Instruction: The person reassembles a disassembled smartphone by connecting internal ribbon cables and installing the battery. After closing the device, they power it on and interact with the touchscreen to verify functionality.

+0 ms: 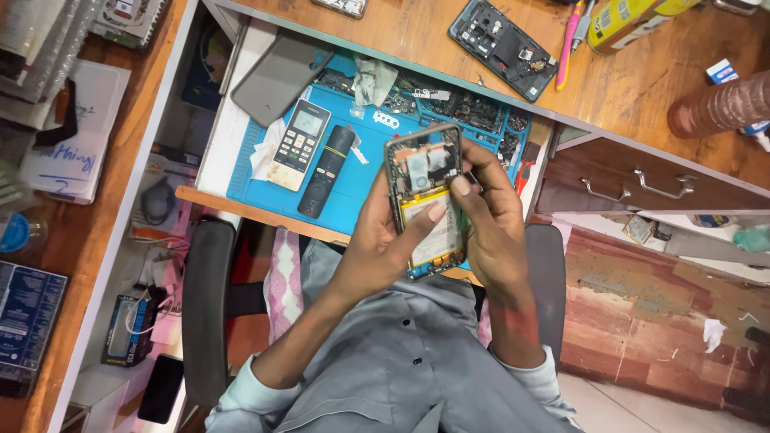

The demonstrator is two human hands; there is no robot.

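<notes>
From the head view, I had the opened phone [425,200] gripped between both hands over my lap, just near of the blue mat [353,188]. My left hand [385,240] cupped its left edge, thumb on the battery; right hand [489,220] clamped the right side.

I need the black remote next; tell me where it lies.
In the head view the black remote lies on the blue mat, left of the opened phone that both hands hold, with the white remote close on its left.
</notes>
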